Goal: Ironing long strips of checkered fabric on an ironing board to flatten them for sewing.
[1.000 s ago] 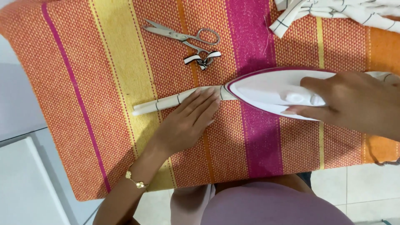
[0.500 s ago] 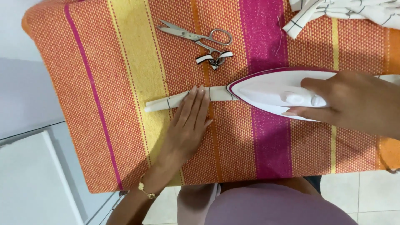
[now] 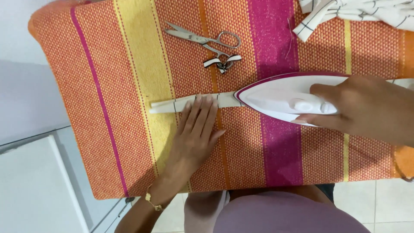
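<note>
A narrow white fabric strip (image 3: pixel 172 105) with thin dark lines lies across the striped orange ironing board (image 3: pixel 108 142). My left hand (image 3: pixel 196 129) rests flat on the board, its fingertips pressing on the strip. My right hand (image 3: pixel 366 108) grips the handle of a white iron (image 3: pixel 276 97) with a magenta edge. The iron's tip sits on the right part of the strip, close to my left fingertips.
Silver scissors (image 3: pixel 202 39) lie at the far side of the board, with a small black-and-white fabric bow (image 3: pixel 222 62) beside them. White cloth with dark lines (image 3: pixel 358 13) is bunched at the top right. A white surface (image 3: pixel 30 185) and tiled floor lie below.
The iron has slid a little to the right along the strip, leaving more of it bare. My left hand stays pressed on the strip. The camera view shifted slightly.
</note>
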